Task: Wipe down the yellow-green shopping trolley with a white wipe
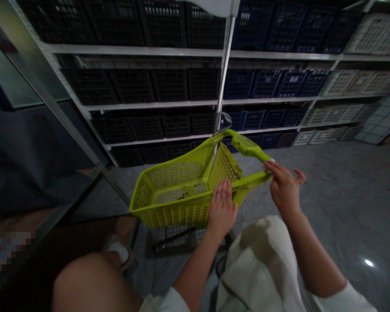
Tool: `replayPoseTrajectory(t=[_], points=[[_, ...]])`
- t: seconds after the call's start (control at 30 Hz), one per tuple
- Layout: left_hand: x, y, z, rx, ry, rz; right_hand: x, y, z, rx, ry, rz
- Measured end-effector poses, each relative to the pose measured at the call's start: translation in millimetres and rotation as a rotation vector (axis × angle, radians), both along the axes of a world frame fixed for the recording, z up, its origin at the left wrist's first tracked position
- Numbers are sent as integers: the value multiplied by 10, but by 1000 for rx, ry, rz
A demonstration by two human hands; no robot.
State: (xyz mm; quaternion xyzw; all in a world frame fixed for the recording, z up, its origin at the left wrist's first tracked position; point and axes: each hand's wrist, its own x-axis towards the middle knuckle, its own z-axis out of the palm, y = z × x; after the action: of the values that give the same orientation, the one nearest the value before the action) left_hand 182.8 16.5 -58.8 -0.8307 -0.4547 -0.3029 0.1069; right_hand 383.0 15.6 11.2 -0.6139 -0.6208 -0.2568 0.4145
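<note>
A lime-green plastic shopping cart stands before me, its perforated basket showing no goods. My left hand rests on the basket's near side, fingers straight and together over the rim, the thumb lying apart on the outside. At the near end of the cart's handle, my right hand grips the corner where the handle meets the frame. One of its outer fingers sticks out to the right. A folding perforated flap stands inside the basket by the handle end.
Behind the cart, white metal shelves carry rows of black crates, blue crates and white crates. A metal frame with dark cloth stands at left. My legs are close to the cart. Grey tiled floor extends right.
</note>
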Motion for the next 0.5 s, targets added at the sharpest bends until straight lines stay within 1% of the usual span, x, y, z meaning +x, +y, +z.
replayPoseTrajectory(t=[0.07,0.2,0.27,0.3,0.37,0.43,0.5], points=[[13,-2,-2,-4,-13,0,-175,-10,-59,3,-10,16],[-4,-3,-10,-9,-50,-32,-758,-148,-247,-103,-93,190],[-28,-1,-7,-6,-51,-45,-867,-204,-282,-152,-118,255],[-39,0,-4,-6,-46,-45,-837,-214,-274,-165,-133,277],[-51,0,5,-9,-31,-35,-631,-186,-215,-157,-154,286],[-44,-2,13,-13,-17,-26,-329,-110,-126,-95,-122,214],[-21,-7,15,-14,-10,-20,-85,-25,-50,-7,-43,93]])
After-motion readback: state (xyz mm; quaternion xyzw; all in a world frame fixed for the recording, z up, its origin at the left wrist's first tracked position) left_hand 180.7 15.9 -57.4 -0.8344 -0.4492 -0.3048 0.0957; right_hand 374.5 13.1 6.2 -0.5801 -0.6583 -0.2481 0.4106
